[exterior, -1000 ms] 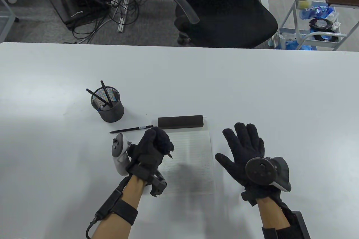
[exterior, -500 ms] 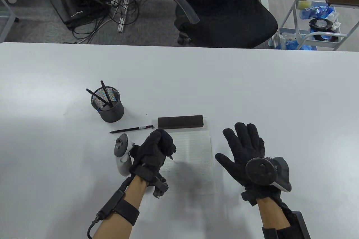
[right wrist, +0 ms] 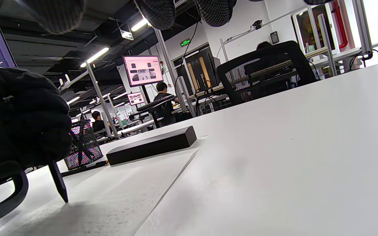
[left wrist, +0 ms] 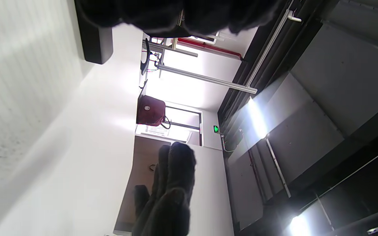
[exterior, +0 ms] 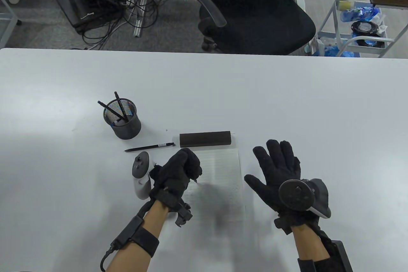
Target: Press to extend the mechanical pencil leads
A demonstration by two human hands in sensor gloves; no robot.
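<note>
My left hand (exterior: 180, 170) is closed in a fist around a black mechanical pencil (right wrist: 57, 180), held nearly upright. Its tip (exterior: 195, 181) points down at the left edge of the lined paper (exterior: 220, 186); in the right wrist view it touches or nearly touches the sheet. My right hand (exterior: 277, 166) is open with fingers spread, empty, to the right of the paper. It shows in the left wrist view too (left wrist: 169, 190). A second black pencil (exterior: 149, 147) lies on the table behind my left hand. Two more stand in the mesh cup (exterior: 122, 120).
A dark rectangular block (exterior: 205, 138) lies along the paper's far edge, also in the right wrist view (right wrist: 151, 146). The white table (exterior: 287, 93) stretches far and right. A black office chair (exterior: 255, 10) stands beyond the far edge.
My left fist with the pencil has shifted slightly right and toward the paper, its tracker tilting more upright. The right hand has not moved.
</note>
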